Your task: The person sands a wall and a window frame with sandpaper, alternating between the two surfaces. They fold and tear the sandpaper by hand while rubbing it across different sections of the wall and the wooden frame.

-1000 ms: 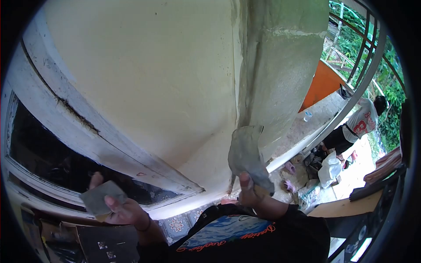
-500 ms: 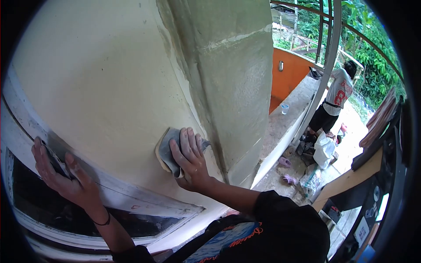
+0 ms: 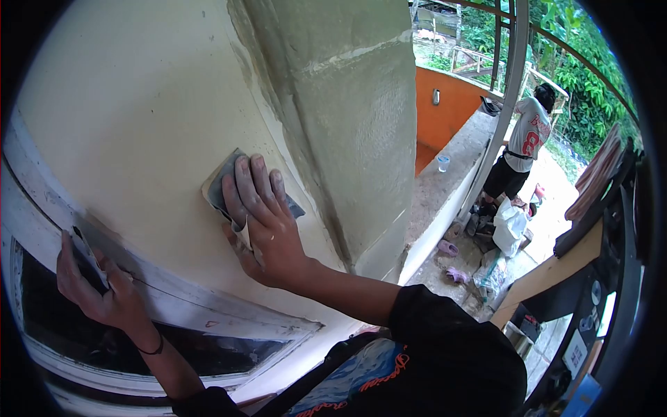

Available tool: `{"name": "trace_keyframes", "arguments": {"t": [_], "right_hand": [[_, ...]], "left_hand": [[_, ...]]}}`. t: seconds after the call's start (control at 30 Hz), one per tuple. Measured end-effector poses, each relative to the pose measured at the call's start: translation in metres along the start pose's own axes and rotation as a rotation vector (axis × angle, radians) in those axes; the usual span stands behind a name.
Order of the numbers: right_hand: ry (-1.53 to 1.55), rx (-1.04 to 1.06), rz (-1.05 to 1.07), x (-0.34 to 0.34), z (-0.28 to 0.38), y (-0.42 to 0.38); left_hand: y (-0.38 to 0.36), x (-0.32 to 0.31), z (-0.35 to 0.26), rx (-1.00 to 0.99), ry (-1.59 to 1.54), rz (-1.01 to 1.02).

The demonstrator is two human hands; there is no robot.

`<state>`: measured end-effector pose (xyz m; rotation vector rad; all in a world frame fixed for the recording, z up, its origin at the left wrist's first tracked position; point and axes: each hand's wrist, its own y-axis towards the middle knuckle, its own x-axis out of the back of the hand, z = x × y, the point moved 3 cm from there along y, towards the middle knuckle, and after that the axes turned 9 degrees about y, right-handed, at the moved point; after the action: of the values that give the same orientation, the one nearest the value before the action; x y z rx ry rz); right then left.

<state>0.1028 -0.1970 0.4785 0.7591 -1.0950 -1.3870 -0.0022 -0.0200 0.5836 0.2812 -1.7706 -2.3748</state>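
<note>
My right hand [image 3: 267,226] presses a bent grey sheet of sandpaper [image 3: 226,179] flat against the cream wall [image 3: 160,132]. Its fingers lie over the sheet, with the thumb under a curled edge. Whitish dust covers the fingertips. Lower left, my left hand [image 3: 114,299] is at the white wooden window frame [image 3: 187,299], with a thin dark flat piece [image 3: 89,254] between thumb and fingers. What kind of piece it is, I cannot make out. A dark band circles the left wrist.
Right of the wall juts a greenish-grey pillar [image 3: 354,132]. Beyond it runs a concrete ledge [image 3: 451,174] with a plastic cup [image 3: 443,162], beside a metal post [image 3: 511,83]. Another person [image 3: 524,139] stands farther off, near a white sack [image 3: 511,226] and purple shoes [image 3: 456,275] on the floor.
My right hand has slid the sandpaper up and left along the wall. My left hand has shifted slightly down. The view has turned a little, moving the background left.
</note>
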Motion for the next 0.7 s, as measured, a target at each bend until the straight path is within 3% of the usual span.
{"name": "trace_keyframes", "arguments": {"t": [0.2, 0.47, 0.7], "right_hand": [[0.019, -0.065, 0.065, -0.017, 0.0, -0.06], [0.057, 0.056, -0.06, -0.001, 0.013, 0.008], [-0.022, -0.007, 0.109, -0.013, 0.0, -0.043]], "left_hand": [[0.001, -0.001, -0.002, -0.005, 0.114, -0.051], [0.001, -0.001, 0.002, 0.094, 0.094, -0.073], [0.008, -0.004, 0.006, 0.189, -0.033, -0.084]]}}
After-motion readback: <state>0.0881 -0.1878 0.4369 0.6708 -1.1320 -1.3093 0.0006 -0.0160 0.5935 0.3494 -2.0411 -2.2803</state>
